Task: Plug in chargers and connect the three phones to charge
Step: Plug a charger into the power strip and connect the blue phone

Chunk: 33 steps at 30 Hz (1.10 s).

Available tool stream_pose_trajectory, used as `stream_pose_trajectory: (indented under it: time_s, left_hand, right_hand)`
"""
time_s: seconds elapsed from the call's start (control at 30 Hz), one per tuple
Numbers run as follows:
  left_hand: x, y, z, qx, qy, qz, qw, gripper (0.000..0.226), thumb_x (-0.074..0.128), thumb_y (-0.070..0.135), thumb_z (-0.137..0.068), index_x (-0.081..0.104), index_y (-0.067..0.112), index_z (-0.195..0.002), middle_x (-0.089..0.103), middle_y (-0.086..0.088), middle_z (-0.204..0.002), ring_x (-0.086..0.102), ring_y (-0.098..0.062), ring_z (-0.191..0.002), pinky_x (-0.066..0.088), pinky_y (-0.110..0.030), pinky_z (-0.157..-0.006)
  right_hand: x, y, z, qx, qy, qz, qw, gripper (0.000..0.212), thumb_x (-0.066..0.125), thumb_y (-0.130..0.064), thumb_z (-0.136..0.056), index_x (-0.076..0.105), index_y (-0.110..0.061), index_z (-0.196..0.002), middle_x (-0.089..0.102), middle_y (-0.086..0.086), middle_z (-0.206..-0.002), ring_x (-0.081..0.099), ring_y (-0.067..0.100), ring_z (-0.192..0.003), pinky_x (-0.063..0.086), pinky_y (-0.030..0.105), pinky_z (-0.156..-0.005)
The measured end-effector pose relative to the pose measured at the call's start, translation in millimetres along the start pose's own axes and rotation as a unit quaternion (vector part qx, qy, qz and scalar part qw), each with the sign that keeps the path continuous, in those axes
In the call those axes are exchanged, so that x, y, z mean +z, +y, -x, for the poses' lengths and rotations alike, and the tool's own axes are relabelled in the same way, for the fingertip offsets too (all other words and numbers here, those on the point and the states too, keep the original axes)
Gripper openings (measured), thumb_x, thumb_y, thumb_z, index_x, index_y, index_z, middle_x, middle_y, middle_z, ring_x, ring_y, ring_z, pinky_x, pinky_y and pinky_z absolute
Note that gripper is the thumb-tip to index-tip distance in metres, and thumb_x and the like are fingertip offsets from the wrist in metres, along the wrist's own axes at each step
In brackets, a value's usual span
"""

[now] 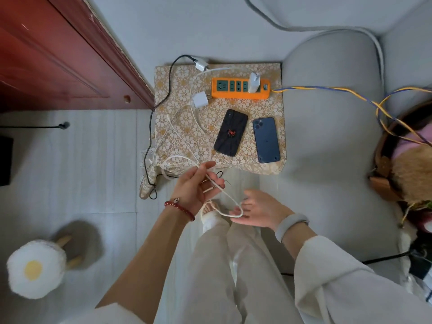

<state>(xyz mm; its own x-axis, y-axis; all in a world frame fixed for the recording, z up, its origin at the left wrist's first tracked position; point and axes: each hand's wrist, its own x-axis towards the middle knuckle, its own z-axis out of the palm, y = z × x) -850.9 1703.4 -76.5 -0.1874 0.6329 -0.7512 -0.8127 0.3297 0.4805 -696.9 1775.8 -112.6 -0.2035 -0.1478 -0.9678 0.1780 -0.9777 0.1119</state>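
Note:
An orange power strip [236, 94] lies at the back of a small cloth-covered table [257, 108]; one white charger [254, 82] stands plugged into it. A second white charger [200, 100] lies loose by the strip's left end, and a third [202, 64] with a black cable sits at the table's back edge. Two phones lie face down: a black one with a red spider [231, 132] and a blue one [266, 140]. My left hand [198, 185] holds a white cable [224, 195] in front of the table. My right hand [259, 210] pinches the cable's loop lower down.
A grey sofa [332, 141] flanks the table on the right, with a braided yellow-blue cord [327, 90] running over it. A red wooden door [58, 54] stands at the left. A fried-egg stool [35, 267] sits on the floor at the lower left.

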Motion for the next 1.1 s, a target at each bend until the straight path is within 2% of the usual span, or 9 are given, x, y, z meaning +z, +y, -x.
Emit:
stream_pose_trajectory:
  time_s: [0.13,0.27,0.37,0.47,0.57,0.73,0.87,1.0,1.1]
  left_hand:
    - [-17,-6,5,-0.067,0.042,-0.033,0.996,0.024,0.036,0.016,-0.097,0.056,0.004,-0.101,0.054,0.004,-0.045,0.053,-0.008,-0.038,0.052,-0.02,-0.045]
    - [-43,-14,9,-0.11,0.13,-0.091,0.981,0.016,0.042,0.013,-0.095,0.057,0.008,-0.094,0.048,0.005,-0.043,0.043,-0.005,-0.031,0.046,-0.016,-0.039]
    - [-51,-18,9,-0.108,0.147,-0.184,0.966,0.013,0.043,0.015,-0.095,0.056,0.015,-0.093,0.045,0.002,-0.046,0.039,-0.005,-0.028,0.043,-0.015,-0.037]
    - [-58,-20,4,-0.072,0.185,-0.359,0.912,0.013,0.043,0.02,-0.094,0.056,0.019,-0.095,0.044,-0.004,-0.054,0.042,-0.007,-0.029,0.045,-0.021,-0.044]
    - [-70,-21,0,-0.021,0.258,-0.505,0.823,0.025,0.043,0.02,-0.093,0.065,0.014,-0.104,0.066,-0.019,-0.077,0.065,-0.03,-0.066,0.057,-0.033,-0.067]
    - [-63,-21,-4,-0.025,0.244,-0.589,0.77,0.045,0.045,0.02,-0.09,0.041,0.005,-0.133,0.044,-0.022,-0.135,0.044,-0.034,-0.123,0.038,-0.04,-0.102]
    - [-31,-26,-2,0.176,0.316,-0.567,0.74,0.053,0.055,0.019,-0.085,0.038,0.004,-0.133,0.034,-0.022,-0.136,0.037,-0.037,-0.123,0.037,-0.046,-0.101]
    - [8,-13,-12,-0.022,0.184,-0.269,0.945,0.029,0.039,0.03,-0.095,0.052,0.004,-0.098,0.064,-0.015,-0.096,0.061,-0.021,-0.072,0.051,-0.029,-0.061]
    - [13,-10,-20,-0.101,0.164,-0.065,0.979,0.022,0.042,0.019,-0.095,0.053,0.0,-0.1,0.061,-0.005,-0.058,0.053,-0.009,-0.039,0.046,-0.018,-0.041]
  right_hand:
    - [-5,-17,-16,-0.03,-0.033,-0.302,0.952,0.03,0.04,-0.003,-0.089,0.032,-0.003,-0.118,0.05,0.018,-0.095,0.055,0.027,-0.08,0.055,0.037,-0.067]
    - [-15,-29,-8,-0.05,-0.023,-0.295,0.954,0.039,0.046,-0.007,-0.091,0.033,0.005,-0.126,0.042,0.021,-0.127,0.055,0.026,-0.085,0.053,0.032,-0.062]
    - [-4,-24,1,-0.071,-0.077,-0.18,0.978,0.032,0.035,-0.022,-0.097,0.055,0.003,-0.099,0.07,0.01,-0.082,0.057,0.014,-0.055,0.04,0.022,-0.06]
    - [-1,-28,0,-0.13,-0.047,-0.181,0.974,0.027,0.034,-0.018,-0.096,0.052,-0.008,-0.078,0.058,0.001,-0.059,0.049,0.012,-0.052,0.035,0.022,-0.059]
    - [-14,-41,-5,-0.191,0.013,-0.212,0.958,0.024,0.032,-0.011,-0.096,0.044,-0.01,-0.075,0.051,0.001,-0.046,0.043,0.012,-0.046,0.035,0.023,-0.052]
    - [-16,-35,22,-0.311,0.049,0.118,0.942,0.013,0.048,-0.01,-0.092,0.06,-0.007,-0.095,0.057,0.004,-0.066,0.055,0.016,-0.062,0.049,0.026,-0.064]
    - [-6,-9,36,-0.341,0.005,0.335,0.879,0.018,0.055,-0.005,-0.087,0.065,0.001,-0.101,0.065,0.008,-0.076,0.062,0.015,-0.069,0.056,0.021,-0.071]
    - [-4,7,34,-0.31,-0.044,0.484,0.817,0.022,0.059,-0.008,-0.085,0.068,-0.004,-0.105,0.068,0.001,-0.075,0.065,0.006,-0.072,0.05,0.012,-0.069]
    - [-9,10,27,-0.279,-0.042,0.544,0.79,0.022,0.056,-0.02,-0.087,0.07,-0.012,-0.102,0.072,0.003,-0.088,0.066,0.026,-0.094,0.051,0.029,-0.087]
